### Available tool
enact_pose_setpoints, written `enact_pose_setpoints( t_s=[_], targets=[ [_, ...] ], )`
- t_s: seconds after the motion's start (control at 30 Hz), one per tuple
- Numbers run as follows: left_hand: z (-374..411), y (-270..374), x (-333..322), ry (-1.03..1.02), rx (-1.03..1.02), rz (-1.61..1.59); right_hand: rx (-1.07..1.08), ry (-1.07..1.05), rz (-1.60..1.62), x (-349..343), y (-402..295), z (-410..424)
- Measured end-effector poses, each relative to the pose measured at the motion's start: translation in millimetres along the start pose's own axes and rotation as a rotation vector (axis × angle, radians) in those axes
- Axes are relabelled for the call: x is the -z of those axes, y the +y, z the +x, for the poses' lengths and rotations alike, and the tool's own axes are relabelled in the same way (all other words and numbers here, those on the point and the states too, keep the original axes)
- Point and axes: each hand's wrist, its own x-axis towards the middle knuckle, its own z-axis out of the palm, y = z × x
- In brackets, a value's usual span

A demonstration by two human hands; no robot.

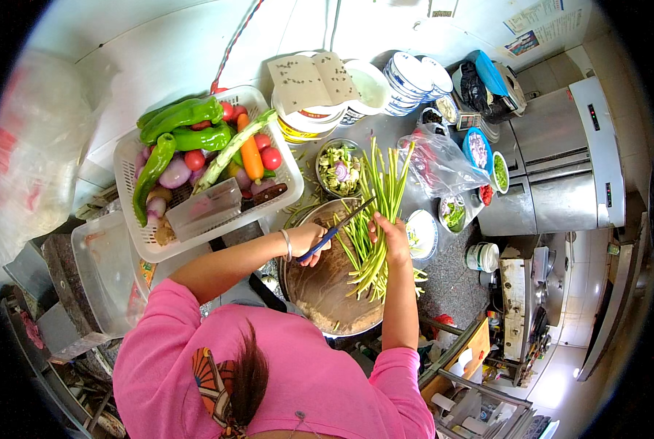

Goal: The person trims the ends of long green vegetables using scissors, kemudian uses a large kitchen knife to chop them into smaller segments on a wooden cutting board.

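Observation:
My left hand (307, 241), with a bangle at the wrist, grips a blue-handled cutting tool (329, 235); whether it is a knife or scissors is unclear. The dark blade points up and right, against the near side of a bundle of long green stems (379, 241), which look like garlic scapes. Around that bundle my right hand (393, 233) is closed, its thumb on top. Beneath both hands lies a large round metal-rimmed basin or board (327, 307) with a brown surface. A bowl of cut vegetables (339, 164) stands just beyond the blade.
A white plastic basket (283, 206) of peppers, tomatoes, onions and a carrot is at left. Behind stand white buckets (310, 123) and stacked bowls (409, 77). To the right are a plastic bag (447, 164), small bowls of chopped food, a steel refrigerator (557, 164) and a stove (516, 307).

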Motion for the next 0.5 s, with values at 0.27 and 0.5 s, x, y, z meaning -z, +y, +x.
enact_pose_setpoints(
  t_s=[0.27, 0.5],
  targets=[
    [0, -7, -7, -0.031, -0.064, -0.234, -0.025, 0.134, 0.03, -7, -1, 3],
    [7, -1, -7, 0.055, -0.122, -0.434, 0.029, 0.193, -0.14, -9, -7, 14]
  ],
)
